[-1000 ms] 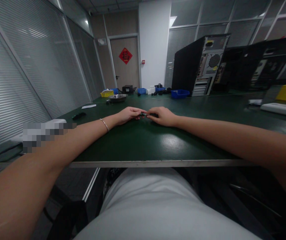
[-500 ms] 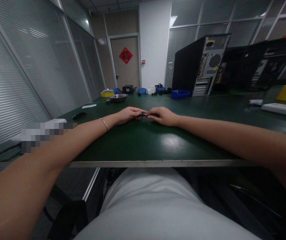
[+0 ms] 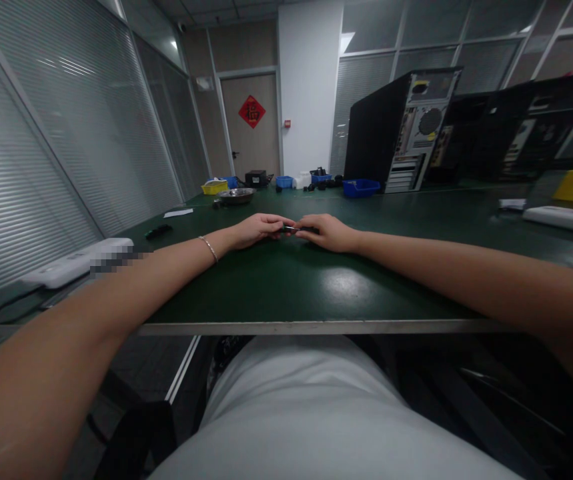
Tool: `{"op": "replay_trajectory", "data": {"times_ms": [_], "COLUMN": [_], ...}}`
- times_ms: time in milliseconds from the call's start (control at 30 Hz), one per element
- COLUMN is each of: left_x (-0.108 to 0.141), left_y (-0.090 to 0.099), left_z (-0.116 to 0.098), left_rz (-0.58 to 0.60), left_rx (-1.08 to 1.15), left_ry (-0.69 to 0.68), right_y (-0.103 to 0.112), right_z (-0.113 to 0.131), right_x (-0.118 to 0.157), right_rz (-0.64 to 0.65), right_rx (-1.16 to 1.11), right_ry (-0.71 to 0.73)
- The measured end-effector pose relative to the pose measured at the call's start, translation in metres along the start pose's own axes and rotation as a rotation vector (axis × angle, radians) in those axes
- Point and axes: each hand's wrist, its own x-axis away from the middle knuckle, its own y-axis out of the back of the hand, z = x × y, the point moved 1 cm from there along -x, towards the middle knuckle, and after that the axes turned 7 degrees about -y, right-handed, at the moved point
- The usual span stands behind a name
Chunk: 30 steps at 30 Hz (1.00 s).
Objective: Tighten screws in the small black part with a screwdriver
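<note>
Over the green table, both of my hands meet at the middle, with fingertips nearly touching. My left hand [image 3: 260, 230], a bracelet at its wrist, is closed in a pinch on a small dark-handled tool with a thin metal shaft [image 3: 292, 229]. The shaft points right and looks like a screwdriver's, though most of the tool is covered by fingers. My right hand [image 3: 329, 232] is closed too, its thumb and fingers at the shaft's far end. Something dark shows between those fingers, too small to make out.
A white power strip [image 3: 79, 261] lies beside my left forearm, near a dark green-and-black item [image 3: 159, 231]. Farther back are a metal bowl [image 3: 237, 195], a yellow bin [image 3: 215, 187], a blue bin [image 3: 361, 188] and a black computer case [image 3: 381, 133]. The table's front edge [image 3: 286, 327] runs before my lap.
My hands and the small tool stay almost in place. No clear movement shows.
</note>
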Motion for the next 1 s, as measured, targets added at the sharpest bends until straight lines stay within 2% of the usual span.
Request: {"op": "replay_trajectory", "data": {"times_ms": [167,333,467,567,733,1000], "left_x": [-0.004,-0.004,-0.003,-0.003,-0.004,-0.003], "left_y": [0.003,0.004,0.004,0.005,0.007,0.005], "left_z": [0.004,0.005,0.007,0.009,0.009,0.005], "left_rz": [-0.113,-0.125,-0.152,-0.198,-0.251,-0.181], "left_rx": [0.017,-0.005,0.078,0.142,0.102,-0.051], "left_ry": [-0.014,-0.023,-0.049,-0.050,-0.017,-0.018], "right_y": [-0.004,-0.005,-0.003,-0.002,0.001,0.002], "right_z": [-0.001,-0.001,-0.002,0.000,0.006,0.007], "right_x": [-0.002,-0.002,-0.001,0.000,0.002,0.002], "right_rz": [-0.020,-0.052,-0.069,-0.076,-0.035,-0.020], "right_rx": [0.038,0.063,0.061,0.016,-0.054,-0.011], "right_ry": [-0.116,-0.183,-0.216,-0.196,-0.050,-0.030]}}
